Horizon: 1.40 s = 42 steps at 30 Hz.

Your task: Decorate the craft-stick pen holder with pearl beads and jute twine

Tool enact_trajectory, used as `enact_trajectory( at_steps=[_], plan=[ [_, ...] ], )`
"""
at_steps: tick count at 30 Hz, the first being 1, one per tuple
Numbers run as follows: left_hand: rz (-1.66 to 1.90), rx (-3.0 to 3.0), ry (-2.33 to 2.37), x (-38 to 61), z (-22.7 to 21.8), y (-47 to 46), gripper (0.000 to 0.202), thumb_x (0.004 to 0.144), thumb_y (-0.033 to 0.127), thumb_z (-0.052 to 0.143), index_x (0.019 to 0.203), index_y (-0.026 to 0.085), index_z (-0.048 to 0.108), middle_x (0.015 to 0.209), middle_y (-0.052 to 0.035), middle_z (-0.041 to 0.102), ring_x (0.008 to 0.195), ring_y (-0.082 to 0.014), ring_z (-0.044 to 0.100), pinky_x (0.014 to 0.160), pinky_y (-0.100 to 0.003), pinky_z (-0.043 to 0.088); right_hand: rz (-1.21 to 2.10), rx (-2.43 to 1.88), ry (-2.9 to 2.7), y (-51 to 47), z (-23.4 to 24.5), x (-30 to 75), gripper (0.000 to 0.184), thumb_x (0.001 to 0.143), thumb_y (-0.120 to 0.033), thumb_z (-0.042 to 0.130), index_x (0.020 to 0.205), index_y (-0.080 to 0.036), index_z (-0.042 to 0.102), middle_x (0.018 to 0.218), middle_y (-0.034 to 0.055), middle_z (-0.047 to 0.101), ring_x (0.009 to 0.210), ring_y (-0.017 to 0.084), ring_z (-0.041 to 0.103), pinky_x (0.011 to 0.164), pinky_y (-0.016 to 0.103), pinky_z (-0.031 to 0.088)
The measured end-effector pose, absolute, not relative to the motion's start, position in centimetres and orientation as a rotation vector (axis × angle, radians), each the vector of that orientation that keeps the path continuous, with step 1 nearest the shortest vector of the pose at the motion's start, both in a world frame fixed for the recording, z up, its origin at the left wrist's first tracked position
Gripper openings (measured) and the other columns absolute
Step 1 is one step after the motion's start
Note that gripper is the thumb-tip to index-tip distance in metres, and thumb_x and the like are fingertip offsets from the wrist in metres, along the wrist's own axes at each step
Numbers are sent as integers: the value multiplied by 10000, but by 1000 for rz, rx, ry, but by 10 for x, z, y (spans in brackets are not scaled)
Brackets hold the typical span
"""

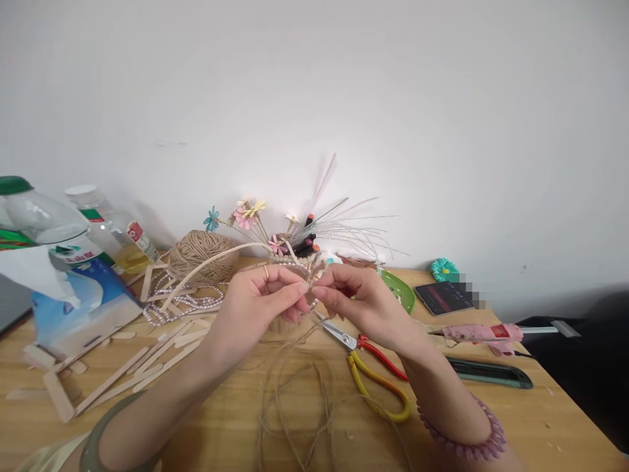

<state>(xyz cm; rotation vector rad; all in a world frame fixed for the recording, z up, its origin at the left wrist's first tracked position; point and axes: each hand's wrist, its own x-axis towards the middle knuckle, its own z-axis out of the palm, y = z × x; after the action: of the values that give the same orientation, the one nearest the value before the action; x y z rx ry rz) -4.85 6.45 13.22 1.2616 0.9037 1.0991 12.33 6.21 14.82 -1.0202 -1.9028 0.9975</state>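
Note:
My left hand (pixel 260 298) and my right hand (pixel 356 298) meet above the wooden table (pixel 491 419), fingertips pinched together on a small twine-wrapped piece (pixel 308 275). Loose jute twine (pixel 295 393) hangs from it and lies in loops on the table below. A thin pale strip (pixel 206 265) curves away to the left from the held piece. The left hand wears a ring, the left wrist a green bangle, the right wrist a pink bead bracelet.
Scissors (pixel 366 367) with yellow and red handles lie under my right hand. A twine ball (pixel 201 252), pearl strings (pixel 171 298), wooden sticks (pixel 142 367), tissue box (pixel 83 301) and bottles sit left. A pink glue gun (pixel 479 333), knife (pixel 491 372), phone (pixel 442 296) and green dish (pixel 400 288) lie right.

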Motion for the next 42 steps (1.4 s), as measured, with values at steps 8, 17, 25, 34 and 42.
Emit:
enact_trajectory(
  at_steps=[8, 17, 25, 34, 42],
  plan=[
    [940, 1222, 895, -45, 134, 69, 131, 753, 189, 627, 628, 151, 615, 546, 35, 653, 499, -57, 565, 504, -146, 462, 875, -1096, -1978, 63, 149, 125, 103, 857, -220, 561, 771, -171, 590, 717, 0, 630, 674, 128, 555, 606, 231, 407],
    [751, 1015, 776, -42, 132, 68, 171, 681, 257, 694, 659, 148, 564, 617, -33, 709, 412, -54, 540, 419, -146, 418, 623, -1010, -2321, 59, 160, 139, 161, 907, -166, 499, 762, -179, 569, 760, -8, 600, 742, 125, 525, 700, 237, 391],
    [622, 969, 683, -45, 136, 68, 186, 618, 248, 740, 600, 125, 601, 634, -47, 698, 408, -49, 526, 420, -151, 409, 834, -1003, -2323, 51, 168, 139, 183, 944, -211, 444, 802, -181, 557, 769, -11, 609, 734, 113, 553, 694, 229, 405],
    [907, 1650, 962, -52, 143, 62, 136, 756, 222, 612, 669, 174, 705, 692, -12, 645, 629, -115, 549, 551, -213, 421, 780, -1136, -2154, 55, 157, 133, 128, 899, -241, 493, 813, -184, 570, 771, 15, 611, 708, 149, 532, 641, 269, 388],
    [1126, 1967, 1078, -49, 137, 56, 80, 794, 177, 604, 721, 186, 636, 760, 0, 639, 698, -136, 575, 618, -239, 445, 1083, -1073, -1768, 55, 149, 118, 197, 868, -307, 520, 721, -178, 509, 657, -28, 472, 600, 101, 415, 544, 227, 344]
  ],
)
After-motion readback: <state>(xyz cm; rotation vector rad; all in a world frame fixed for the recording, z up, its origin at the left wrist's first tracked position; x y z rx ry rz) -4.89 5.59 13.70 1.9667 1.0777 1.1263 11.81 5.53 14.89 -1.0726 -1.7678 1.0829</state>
